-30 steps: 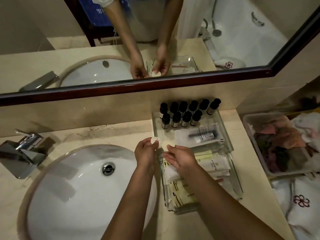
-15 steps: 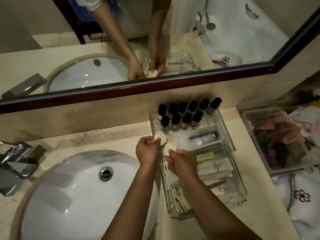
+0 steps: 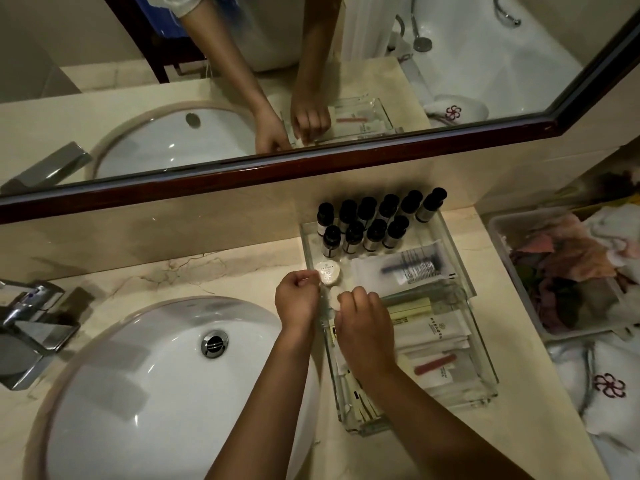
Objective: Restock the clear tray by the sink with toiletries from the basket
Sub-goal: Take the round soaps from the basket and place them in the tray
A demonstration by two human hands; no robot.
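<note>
The clear tray [image 3: 465, 271] stands on the counter right of the sink. Several small black-capped bottles [image 3: 367, 223] fill its back, a bagged razor kit [image 3: 408, 268] lies in the middle, and flat packets [image 3: 433, 332] fill the front. My left hand [image 3: 298, 301] pinches a round white soap [image 3: 329, 271] at the tray's left edge. My right hand [image 3: 363, 323] pinches a second round white soap [image 3: 336, 293] just in front of the first; my fingers hide most of it.
The white sink [image 3: 166, 386] and chrome tap [image 3: 31, 323] lie to the left. A clear plastic basket [image 3: 502, 230] with crumpled items sits at the right, with white towels [image 3: 609, 386] in front of it. The mirror [image 3: 311, 81] runs along the back.
Both hands have lowered the two round soaps toward the tray's left side, behind the packets. The camera has tilted slightly.
</note>
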